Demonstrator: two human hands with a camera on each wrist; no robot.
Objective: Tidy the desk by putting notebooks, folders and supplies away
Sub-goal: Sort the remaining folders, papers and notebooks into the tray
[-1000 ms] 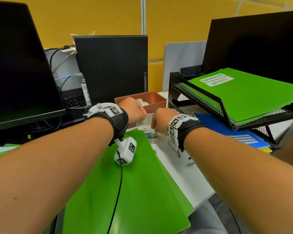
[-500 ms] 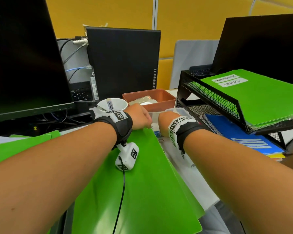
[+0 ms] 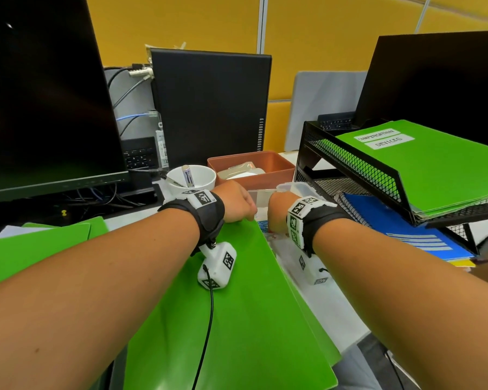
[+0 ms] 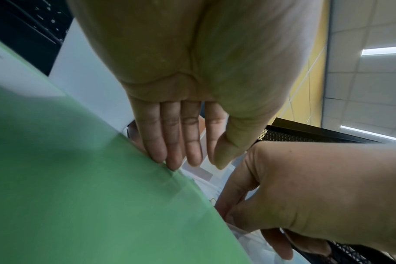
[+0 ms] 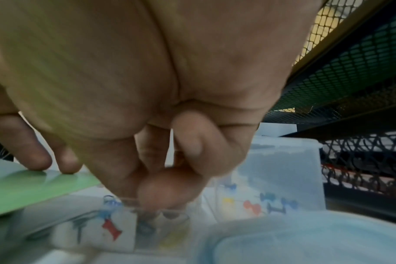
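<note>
the push pins [image 5: 111,226] lie just under the right hand [image 3: 276,212], whose fingertips pinch together over them, while the left hand [image 3: 237,202] rests flat-fingered on the green folder [image 3: 237,319] edge beside.

Bright green folder [image 3: 237,319] in front of the terracotta-brown tray [image 3: 254,167]. Plain white cup [image 3: 192,177] just left of that tray, with a white-and-purple marker [image 3: 187,175] inside. Black mesh rack [image 3: 378,175] right of the tray: green folder with white labels [image 3: 434,164] on top, blue spiral notebook with pale blue stripes [image 3: 400,232] beneath. Clear lidded box [image 5: 280,171] near the tray, holding red, blue and yellow pushpins [image 5: 251,205]. Black monitor [image 3: 40,94] and black computer tower [image 3: 209,108] behind, against mustard-yellow wall panels [image 3: 335,38]. Black wristbands with black-and-white square codes [image 3: 202,198]. White table [image 3: 330,299].
</note>
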